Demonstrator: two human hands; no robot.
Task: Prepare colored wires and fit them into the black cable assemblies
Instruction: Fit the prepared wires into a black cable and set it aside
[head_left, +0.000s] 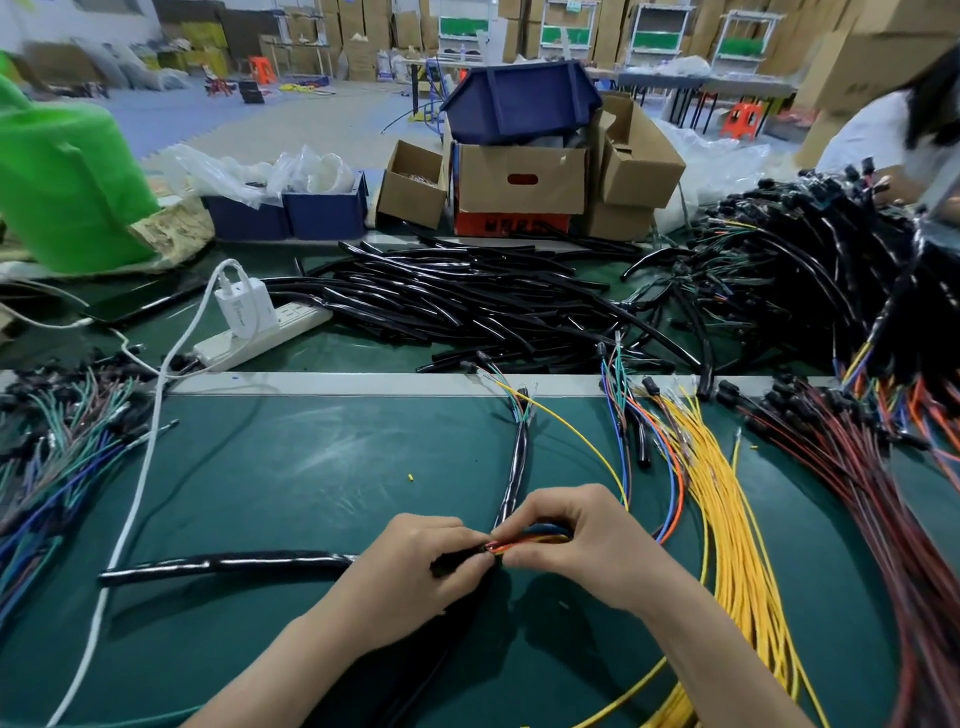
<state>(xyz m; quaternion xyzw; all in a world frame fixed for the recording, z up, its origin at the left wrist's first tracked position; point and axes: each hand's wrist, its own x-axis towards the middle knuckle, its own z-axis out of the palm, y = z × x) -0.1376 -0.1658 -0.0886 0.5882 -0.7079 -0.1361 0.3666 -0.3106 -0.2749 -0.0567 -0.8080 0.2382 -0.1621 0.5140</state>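
Lower centre: left hand (415, 561) grips the black sleeve (228, 564) end, and right hand (597, 551) pinches colored wires (524, 543) at its mouth. Wires look light and floppy; best pinched near the tips. Farther up, black tube pile (467, 296) on the surface (311, 467).

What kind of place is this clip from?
Probably a wire-harness assembly bench in a warehouse-like factory: a heap of black tubing, bundles of yellow wires on the green mat, and stacked cartons behind.

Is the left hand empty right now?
No, the left hand grips the end of a black tube while the right hand pinches colored wires at it.
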